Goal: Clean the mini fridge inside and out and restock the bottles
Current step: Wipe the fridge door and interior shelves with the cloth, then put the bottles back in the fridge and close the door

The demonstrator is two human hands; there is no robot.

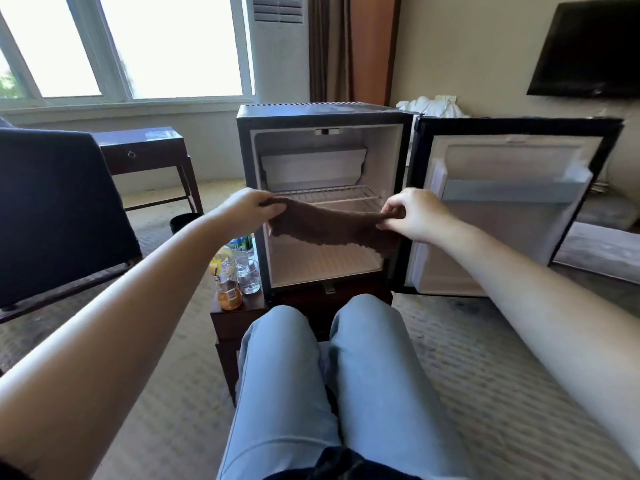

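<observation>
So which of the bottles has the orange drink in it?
The front bottle with the yellow label, the one standing nearest the camera. The bottles behind it hold clear liquid.

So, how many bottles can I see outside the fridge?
3, all on the wooden stand left of the mini fridge: an orange drink bottle in front, a clear bottle beside it, a green-labelled bottle behind them. More may be hidden.

The mini fridge (386,161) is black outside and white inside. The cloth (332,228) is brown. The amber bottle (227,278) wears a yellow label; the clear bottle (247,268), green. The counter (235,320) is dark red-brown, the carpet (502,375) beige with ribbed stripes.
</observation>
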